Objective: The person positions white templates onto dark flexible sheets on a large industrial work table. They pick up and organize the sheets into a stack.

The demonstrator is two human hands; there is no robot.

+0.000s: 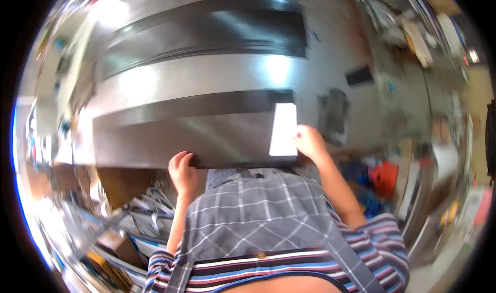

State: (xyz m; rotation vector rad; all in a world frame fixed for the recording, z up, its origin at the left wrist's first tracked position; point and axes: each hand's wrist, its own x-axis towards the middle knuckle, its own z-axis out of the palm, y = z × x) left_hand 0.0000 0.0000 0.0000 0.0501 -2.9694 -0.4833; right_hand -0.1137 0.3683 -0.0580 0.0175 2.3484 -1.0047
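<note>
A long dark brown sheet of leather-like material (181, 135) lies along the near edge of the worktable, with a darker band on its far side. Across its right end is a white rectangular strip (283, 130), set crosswise. My right hand (311, 143) is closed at the strip's right edge, fingers pinched together on it. My left hand (182, 173) is at the sheet's near edge, left of the middle, its fingers bent over and closed on that edge. Motion blurs the fingertips slightly.
Another long dark sheet stack (217, 34) lies farther back on the grey table (217, 72). Right of it are a small black piece (359, 76) and a dark patch-like item (333, 109). Below the table are a crowded shelf (124, 241) and a red-orange item (384, 179).
</note>
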